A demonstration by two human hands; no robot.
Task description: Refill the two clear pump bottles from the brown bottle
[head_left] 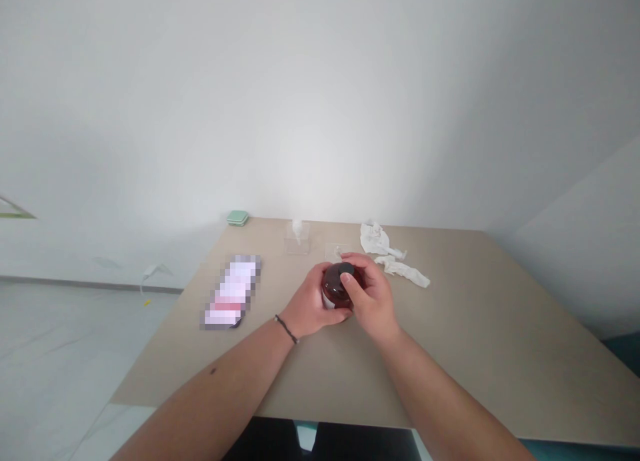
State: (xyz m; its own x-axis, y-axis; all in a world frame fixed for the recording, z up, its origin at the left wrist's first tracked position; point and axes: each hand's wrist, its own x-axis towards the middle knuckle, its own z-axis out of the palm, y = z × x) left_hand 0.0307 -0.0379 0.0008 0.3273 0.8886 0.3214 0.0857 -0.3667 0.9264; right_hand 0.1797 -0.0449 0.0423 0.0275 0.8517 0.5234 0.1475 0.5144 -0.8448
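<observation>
A dark brown bottle with a black cap is between my hands over the middle of the table. My left hand wraps round the bottle's left side and front. Part of a white label shows on the bottle near its fingers. My right hand is closed about the cap, with the thumb against its near edge. Whether the cap is loose from the bottle cannot be seen. Just beyond the hands lies a small clear plastic piece, partly hidden by the right fingers.
On the beige table a phone lies to the left. A clear box with white tissue stands at the back. Crumpled tissues lie behind my right hand. A green case sits at the far left corner, against the wall.
</observation>
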